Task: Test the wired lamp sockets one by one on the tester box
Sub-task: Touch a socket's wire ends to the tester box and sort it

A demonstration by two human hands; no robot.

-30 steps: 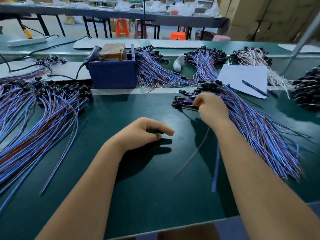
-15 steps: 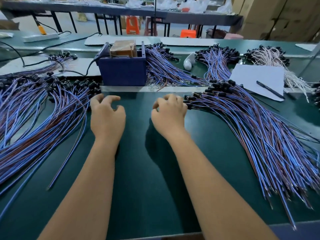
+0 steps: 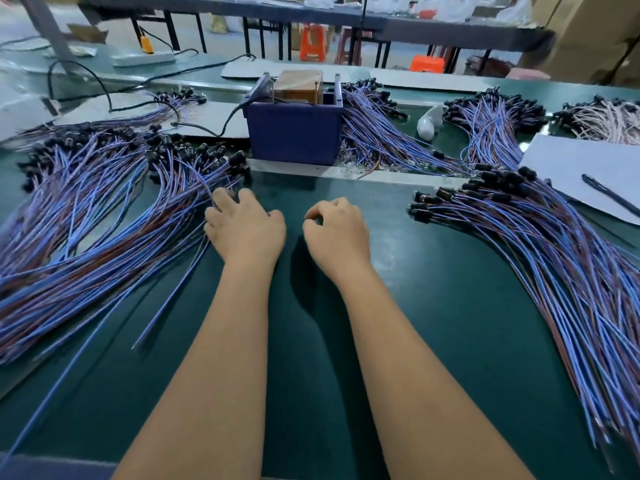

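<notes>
Where fingers curl, hands' (image 3: 246,227) undersides hidden.

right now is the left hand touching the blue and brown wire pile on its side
Touching. The head view shows the left hand with its fingertips resting on strands at the edge of the left pile of blue and brown wires.

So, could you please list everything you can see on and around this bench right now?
Tester box: one, dark blue, bench centre back.
Wired sockets: big pile, blue and brown leads, left.
Wired sockets: big pile, right.
Further bundles: several, behind.
Paper: one white sheet, right.
Pen: one, dark, on paper.
Power strip: one, white, far left.
Stools: orange, background.
Left hand: fingers touching left pile.
Right hand: loosely curled, empty.
</notes>
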